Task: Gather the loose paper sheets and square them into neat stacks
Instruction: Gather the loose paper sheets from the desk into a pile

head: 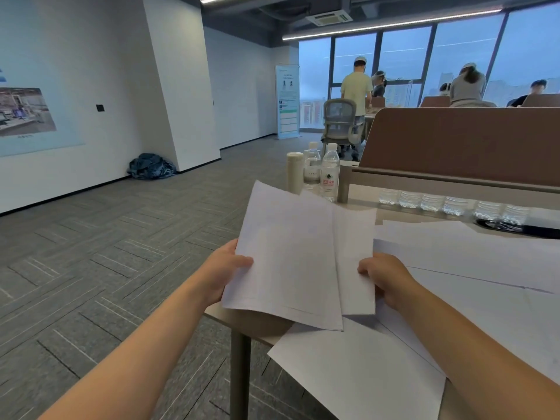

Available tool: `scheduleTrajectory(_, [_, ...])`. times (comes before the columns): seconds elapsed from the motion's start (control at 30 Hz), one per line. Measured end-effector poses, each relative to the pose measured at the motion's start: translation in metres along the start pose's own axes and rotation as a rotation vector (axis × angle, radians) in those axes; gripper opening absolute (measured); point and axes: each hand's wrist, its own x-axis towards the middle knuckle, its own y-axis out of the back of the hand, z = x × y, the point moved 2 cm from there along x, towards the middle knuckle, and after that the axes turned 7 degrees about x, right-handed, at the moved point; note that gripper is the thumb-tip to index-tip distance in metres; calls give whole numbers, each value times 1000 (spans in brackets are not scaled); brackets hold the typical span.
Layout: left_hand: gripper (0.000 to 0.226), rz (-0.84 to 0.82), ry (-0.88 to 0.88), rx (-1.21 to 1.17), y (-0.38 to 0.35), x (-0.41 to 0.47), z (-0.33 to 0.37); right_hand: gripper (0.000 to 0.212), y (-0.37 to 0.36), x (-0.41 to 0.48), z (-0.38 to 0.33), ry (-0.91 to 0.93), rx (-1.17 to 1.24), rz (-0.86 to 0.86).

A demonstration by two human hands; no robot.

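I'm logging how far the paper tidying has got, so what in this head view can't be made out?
- Count of white paper sheets held up: overlapping, edges merge.
- Any print on them: too faint.
- Left hand fingers: behind the sheets; only the thumb shows.
- Right hand fingertips: tucked behind the sheets' edge.
- Loose white sheets on the desk: cut off by the right edge and covered by the right forearm.

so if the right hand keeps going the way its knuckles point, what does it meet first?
Probably the left hand: the right hand points leftward across the held sheets. Depth is unclear, so it may pass behind.
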Motion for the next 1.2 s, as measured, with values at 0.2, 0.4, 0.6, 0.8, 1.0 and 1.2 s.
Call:
scheduleTrajectory(0.2, [54,-109,-124,-118,4,-4,8,9,-2,-14,-9,25,420,-144])
scheduleTrajectory(0.4, [51,-203,-196,-184,-3,-6,19,21,-5,-22,-11,-71,518,-272])
scheduleTrajectory(0.6, [55,-309,-214,-171,-10,-9,24,27,-13,-26,-8,-92,566,-304])
scheduleTrajectory(0.8, [56,-355,-194,-164,-12,-13,32,24,-9,-27,-8,-91,626,-327])
scheduleTrajectory(1.0, [43,-183,-66,44,-12,-12,26,19,-9,-24,-5,-73,448,-249])
scheduleTrajectory(1.2, [44,-129,95,115,-11,-4,7,11,-12,-21,3,-124,210,-176])
